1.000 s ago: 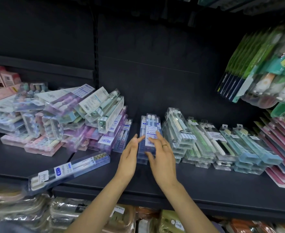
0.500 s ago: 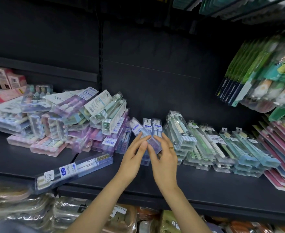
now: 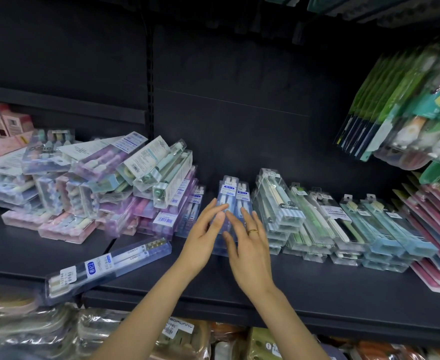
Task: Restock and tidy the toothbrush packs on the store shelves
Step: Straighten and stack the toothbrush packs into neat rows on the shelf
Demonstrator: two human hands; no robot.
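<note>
A small stack of clear blue toothbrush packs (image 3: 230, 196) lies lengthwise in the middle of the dark shelf (image 3: 317, 287). My left hand (image 3: 204, 235) rests flat against the stack's left side, fingers spread and touching the top pack. My right hand (image 3: 247, 242), wearing a gold ring, lies over the stack's front right part with fingers apart. Neither hand grips a pack. A long blue pack (image 3: 107, 266) lies slanted near the shelf's front edge, left of my arms.
A jumbled heap of pink, purple and green packs (image 3: 104, 188) fills the left side. Neat rows of green and blue packs (image 3: 343, 224) sit to the right, with pink packs (image 3: 437, 229) beyond. Green packs (image 3: 405, 105) hang at the upper right. Bagged goods sit on the shelf below.
Half a second ago both hands held a blue pack tilted above the stack. Now that pack lies straight on the stack, and both hands rest flat on it.
</note>
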